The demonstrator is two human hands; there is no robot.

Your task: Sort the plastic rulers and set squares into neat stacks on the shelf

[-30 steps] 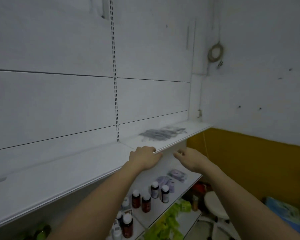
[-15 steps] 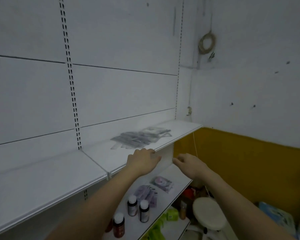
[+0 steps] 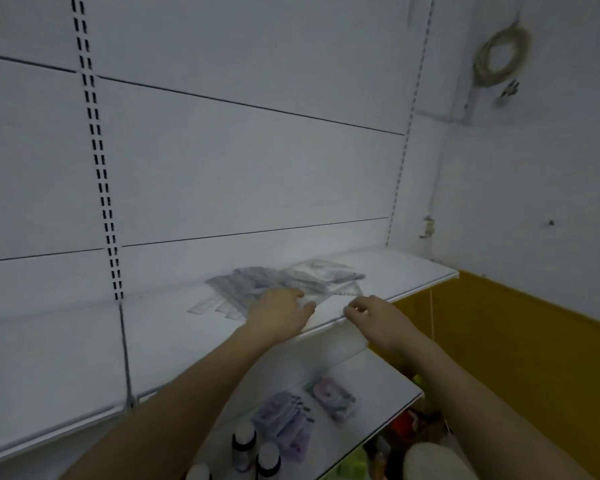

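Here, well to the left of both hands, a slotted upright runs down the back wall to where two boards of the white shelf meet, and nothing of the task lies on that side. The left hand reaches over the shelf's front edge, palm down, its fingers loosely bent with the tips on or just at the near edge of the rulers and set squares; whether it has hold of a piece or only touches the pile cannot be told, since the pile is clear plastic and blurred. That pile lies just beyond and a little to the left of this hand, fanned out and overlapping rather than squared, which suggests the sorting has hardly begun and that the hand is placed there to draw pieces toward the edge. The right hand is just to the right of it, at the shelf's lip, its fingers curled with thumb and forefinger close together; it seems to hold nothing, probably waiting to take what the other passes. From this hand the pile lies beyond and to the left, near but not touching. Below both hands a lower shelf carries packets and bottles.
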